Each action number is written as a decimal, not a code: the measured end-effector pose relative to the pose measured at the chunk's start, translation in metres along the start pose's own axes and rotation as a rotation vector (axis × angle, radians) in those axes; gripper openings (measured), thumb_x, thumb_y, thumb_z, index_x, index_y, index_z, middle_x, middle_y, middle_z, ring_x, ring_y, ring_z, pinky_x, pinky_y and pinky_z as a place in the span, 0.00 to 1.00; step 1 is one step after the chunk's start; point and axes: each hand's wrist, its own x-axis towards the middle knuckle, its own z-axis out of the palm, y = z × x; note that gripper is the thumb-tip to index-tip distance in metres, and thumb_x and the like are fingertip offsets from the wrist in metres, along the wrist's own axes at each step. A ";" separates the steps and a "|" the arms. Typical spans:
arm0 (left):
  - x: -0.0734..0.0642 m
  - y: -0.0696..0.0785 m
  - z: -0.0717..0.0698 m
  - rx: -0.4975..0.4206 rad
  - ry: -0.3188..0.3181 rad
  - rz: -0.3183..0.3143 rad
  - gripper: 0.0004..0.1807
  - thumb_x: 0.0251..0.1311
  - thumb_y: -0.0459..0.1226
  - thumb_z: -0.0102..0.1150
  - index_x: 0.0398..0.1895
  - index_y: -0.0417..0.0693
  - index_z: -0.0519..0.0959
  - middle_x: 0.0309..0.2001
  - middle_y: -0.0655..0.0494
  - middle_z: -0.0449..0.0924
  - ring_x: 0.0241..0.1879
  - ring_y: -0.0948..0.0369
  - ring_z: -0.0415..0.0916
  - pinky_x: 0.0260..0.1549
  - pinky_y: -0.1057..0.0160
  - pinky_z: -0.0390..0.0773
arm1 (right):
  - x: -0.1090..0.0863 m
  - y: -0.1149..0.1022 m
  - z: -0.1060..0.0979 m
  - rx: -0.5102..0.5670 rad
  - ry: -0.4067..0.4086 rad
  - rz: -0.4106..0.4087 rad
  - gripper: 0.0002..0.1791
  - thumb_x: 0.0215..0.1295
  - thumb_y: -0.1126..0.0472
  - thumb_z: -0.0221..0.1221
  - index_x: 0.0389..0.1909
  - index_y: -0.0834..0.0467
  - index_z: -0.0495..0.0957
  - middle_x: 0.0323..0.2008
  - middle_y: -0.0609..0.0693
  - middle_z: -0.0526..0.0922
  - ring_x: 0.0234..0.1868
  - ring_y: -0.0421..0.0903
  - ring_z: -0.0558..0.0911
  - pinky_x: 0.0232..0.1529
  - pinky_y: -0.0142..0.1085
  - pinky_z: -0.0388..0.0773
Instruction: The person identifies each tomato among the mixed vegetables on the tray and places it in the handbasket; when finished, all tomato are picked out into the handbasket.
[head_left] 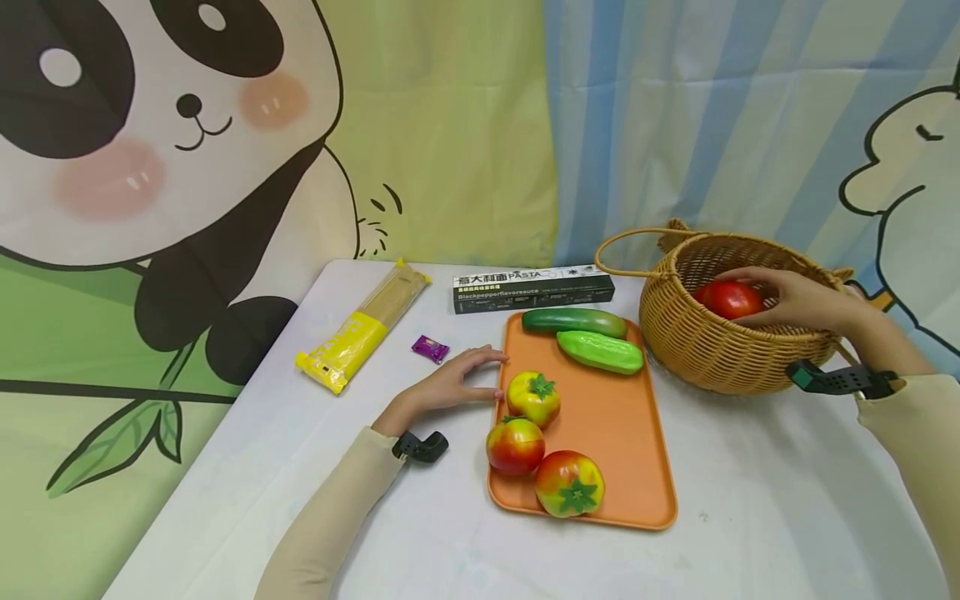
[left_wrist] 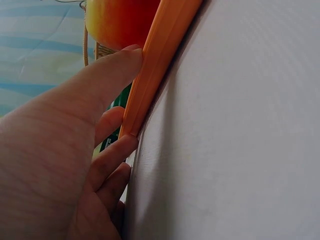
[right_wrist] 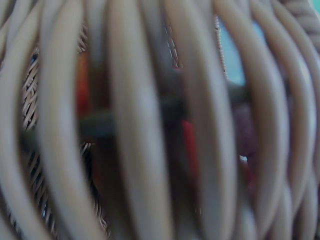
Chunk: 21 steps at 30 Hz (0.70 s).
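My right hand [head_left: 806, 302] grips a shiny red tomato [head_left: 731, 298] inside the mouth of the wicker basket [head_left: 720, 358]. Through the basket's strands [right_wrist: 135, 120] in the right wrist view only bits of red show. At the left edge of the orange tray [head_left: 600, 442], my left hand [head_left: 448, 383] touches the rim with thumb and fingertips, its fingers nearly straight; the left wrist view shows this contact with the tray rim [left_wrist: 155, 65] too. On the tray are a yellow-green tomato [head_left: 533, 404], two red-and-yellow tomatoes [head_left: 516, 454], a dark green cucumber [head_left: 573, 321] and a light green one [head_left: 600, 352].
Behind the tray lies a black-and-white pasta box [head_left: 532, 292]. To the left are a yellow pack of noodles [head_left: 352, 337] and a small purple wrapped sweet [head_left: 430, 348]. The basket's handle [head_left: 626, 271] sticks out leftward. A printed curtain [head_left: 465, 125] hangs behind the white table [head_left: 420, 533].
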 end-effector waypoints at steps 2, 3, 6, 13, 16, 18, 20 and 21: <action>0.000 0.000 0.000 0.001 -0.001 0.002 0.35 0.59 0.50 0.66 0.70 0.63 0.67 0.76 0.53 0.54 0.76 0.55 0.47 0.72 0.45 0.49 | 0.000 0.000 0.000 -0.014 -0.010 -0.003 0.35 0.59 0.63 0.68 0.65 0.66 0.65 0.58 0.71 0.72 0.53 0.68 0.75 0.41 0.43 0.80; 0.000 0.000 0.000 0.003 -0.002 0.003 0.35 0.59 0.50 0.66 0.70 0.63 0.67 0.76 0.53 0.54 0.76 0.55 0.47 0.72 0.46 0.49 | 0.000 0.000 0.001 -0.016 -0.015 -0.009 0.35 0.59 0.63 0.67 0.65 0.66 0.65 0.58 0.71 0.72 0.54 0.68 0.75 0.41 0.40 0.79; 0.001 0.000 0.000 0.004 -0.002 0.008 0.35 0.59 0.50 0.66 0.70 0.62 0.67 0.76 0.53 0.54 0.76 0.56 0.47 0.73 0.47 0.49 | 0.000 -0.001 0.000 -0.037 -0.022 -0.013 0.32 0.61 0.63 0.66 0.64 0.67 0.68 0.57 0.69 0.75 0.53 0.54 0.78 0.41 0.32 0.77; 0.001 0.000 0.000 -0.001 -0.002 0.001 0.35 0.59 0.50 0.67 0.70 0.63 0.67 0.75 0.53 0.54 0.76 0.56 0.47 0.73 0.46 0.49 | -0.001 -0.001 -0.001 -0.043 -0.014 -0.045 0.27 0.61 0.61 0.66 0.60 0.65 0.73 0.55 0.65 0.78 0.46 0.27 0.74 0.40 0.27 0.76; 0.001 0.000 0.000 -0.001 -0.002 -0.002 0.35 0.59 0.50 0.67 0.70 0.63 0.67 0.75 0.54 0.55 0.76 0.56 0.47 0.73 0.47 0.49 | -0.002 -0.001 0.000 -0.043 0.003 -0.057 0.26 0.61 0.62 0.66 0.59 0.65 0.75 0.54 0.64 0.79 0.45 0.29 0.76 0.39 0.27 0.77; 0.001 0.000 0.000 -0.002 -0.002 -0.002 0.35 0.58 0.50 0.67 0.69 0.64 0.67 0.75 0.54 0.55 0.76 0.56 0.47 0.73 0.47 0.50 | -0.003 -0.001 0.001 -0.034 0.011 -0.055 0.25 0.62 0.62 0.66 0.59 0.64 0.75 0.54 0.63 0.79 0.45 0.29 0.76 0.38 0.28 0.78; 0.001 0.000 0.000 -0.003 -0.003 -0.001 0.35 0.58 0.50 0.67 0.69 0.63 0.67 0.75 0.54 0.55 0.76 0.56 0.47 0.73 0.47 0.49 | -0.004 -0.001 0.002 -0.021 0.015 -0.041 0.24 0.63 0.61 0.65 0.59 0.63 0.75 0.54 0.63 0.79 0.44 0.28 0.76 0.36 0.29 0.78; 0.001 0.000 0.000 -0.004 -0.003 0.000 0.35 0.58 0.50 0.67 0.69 0.63 0.67 0.75 0.54 0.55 0.76 0.56 0.47 0.73 0.46 0.49 | -0.005 -0.002 0.002 -0.017 0.021 -0.029 0.23 0.64 0.61 0.65 0.59 0.63 0.75 0.54 0.63 0.79 0.43 0.28 0.76 0.36 0.30 0.78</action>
